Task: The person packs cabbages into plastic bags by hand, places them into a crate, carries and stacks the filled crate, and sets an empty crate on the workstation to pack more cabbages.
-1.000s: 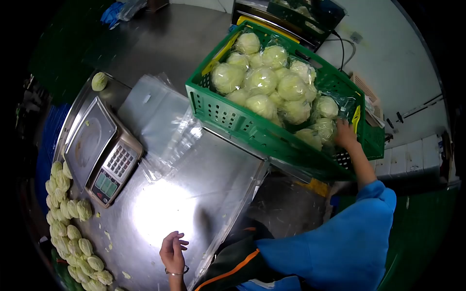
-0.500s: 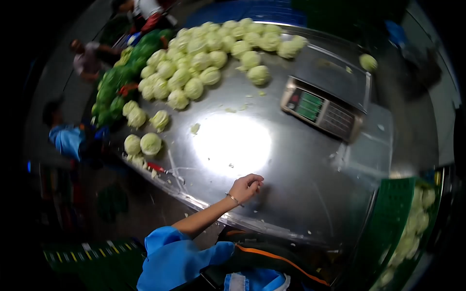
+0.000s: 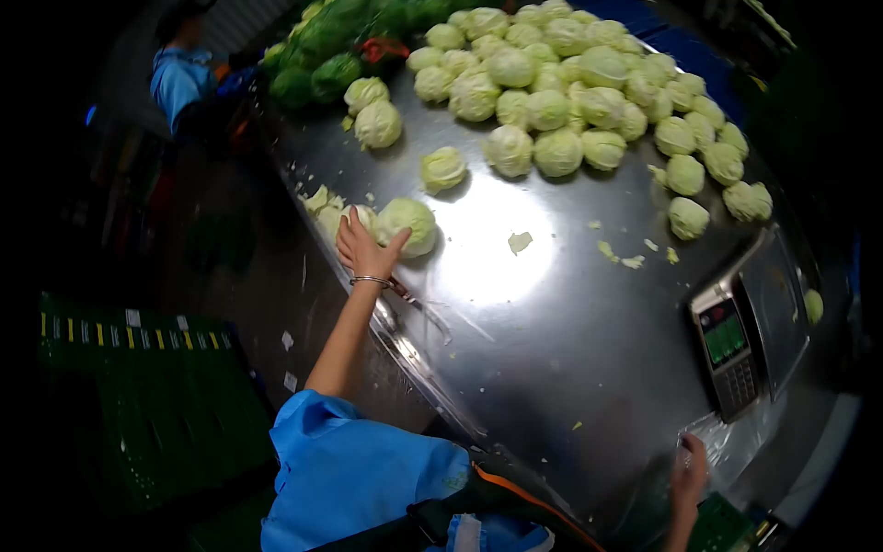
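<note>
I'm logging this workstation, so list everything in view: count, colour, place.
Table: one, silver-grey, centre
Cabbages: dozens, pale green, mostly table's far side
Netted produce: several, green, far left
Leaf scraps: several, pale green, scattered on table
Tool: one, reddish handle, table's near-left edge
Scale: one, beige and dark, table's right
Plastic bags: count unclear, clear, beside scale
Crates: count unclear, green, lower left, lower right
Surface: one, blue, beyond table
Co-worker: one, blue top, far left
Left hand: one, bare, bracelet, at cabbages
Right hand: one, bare, at plastic bags
</note>
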Demonstrator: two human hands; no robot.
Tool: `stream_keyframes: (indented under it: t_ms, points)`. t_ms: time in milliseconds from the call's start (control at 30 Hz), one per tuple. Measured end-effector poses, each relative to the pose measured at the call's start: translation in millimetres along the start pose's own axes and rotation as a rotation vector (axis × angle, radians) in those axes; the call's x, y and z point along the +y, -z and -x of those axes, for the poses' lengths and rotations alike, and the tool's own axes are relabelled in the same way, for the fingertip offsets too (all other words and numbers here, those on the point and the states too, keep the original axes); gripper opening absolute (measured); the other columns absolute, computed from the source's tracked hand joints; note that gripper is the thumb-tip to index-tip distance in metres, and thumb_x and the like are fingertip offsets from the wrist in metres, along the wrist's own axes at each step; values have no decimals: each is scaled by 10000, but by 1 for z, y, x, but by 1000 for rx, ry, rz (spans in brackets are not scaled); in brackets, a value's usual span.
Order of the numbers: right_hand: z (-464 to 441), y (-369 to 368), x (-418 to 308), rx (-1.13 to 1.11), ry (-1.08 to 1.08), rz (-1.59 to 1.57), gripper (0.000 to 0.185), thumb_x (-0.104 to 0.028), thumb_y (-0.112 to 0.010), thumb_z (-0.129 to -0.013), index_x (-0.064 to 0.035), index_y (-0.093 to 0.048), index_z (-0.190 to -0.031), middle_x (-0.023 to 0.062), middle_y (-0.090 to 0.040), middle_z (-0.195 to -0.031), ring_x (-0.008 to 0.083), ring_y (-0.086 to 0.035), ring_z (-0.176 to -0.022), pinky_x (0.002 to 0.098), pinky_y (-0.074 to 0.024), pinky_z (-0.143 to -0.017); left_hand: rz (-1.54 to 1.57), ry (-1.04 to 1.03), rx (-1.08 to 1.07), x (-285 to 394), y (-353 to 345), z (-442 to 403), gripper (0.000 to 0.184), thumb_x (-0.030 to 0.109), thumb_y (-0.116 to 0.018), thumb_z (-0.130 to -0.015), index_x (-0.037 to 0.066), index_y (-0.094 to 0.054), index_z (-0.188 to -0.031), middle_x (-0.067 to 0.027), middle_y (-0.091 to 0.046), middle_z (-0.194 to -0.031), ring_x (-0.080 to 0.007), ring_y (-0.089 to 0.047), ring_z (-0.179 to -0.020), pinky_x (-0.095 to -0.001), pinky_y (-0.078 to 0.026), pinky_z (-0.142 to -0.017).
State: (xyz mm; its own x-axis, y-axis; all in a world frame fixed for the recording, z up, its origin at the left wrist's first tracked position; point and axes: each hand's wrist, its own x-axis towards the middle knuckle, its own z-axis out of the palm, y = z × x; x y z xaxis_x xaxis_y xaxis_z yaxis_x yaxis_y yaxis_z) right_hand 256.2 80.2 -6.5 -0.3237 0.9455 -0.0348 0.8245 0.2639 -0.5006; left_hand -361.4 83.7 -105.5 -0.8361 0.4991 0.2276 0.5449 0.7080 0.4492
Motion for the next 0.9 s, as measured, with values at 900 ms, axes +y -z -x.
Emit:
stream_keyframes:
  t_ms: [900]
  points:
    - [-195, -120, -93, 202, -411, -1355, 586, -330, -548, -843, -131, -329, -1349, 113, -452, -1297, 273, -474, -1169, 452, -417, -952, 742, -426, -638, 17, 21, -3, 743, 282, -816, -586, 106, -474, -1222, -157, -425, -1281, -326, -374, -1221, -411, -306, -1034]
